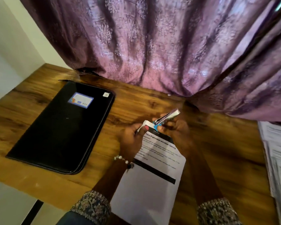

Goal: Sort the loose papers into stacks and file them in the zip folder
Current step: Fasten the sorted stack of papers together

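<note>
A set of printed papers [152,184] with black bars lies on the wooden desk [217,159] in front of me. My left hand [131,140] pinches the papers' far left corner, thumb on top. My right hand [178,130] grips a silver stapler [168,117] with a blue base, its jaws at the papers' top edge. The black zip folder [62,127] lies shut on the desk to the left, with a blue label on its cover.
More loose printed papers [277,159] are piled along the desk's right edge. A purple patterned curtain [152,46] hangs down onto the back of the desk. A white wall stands at the left.
</note>
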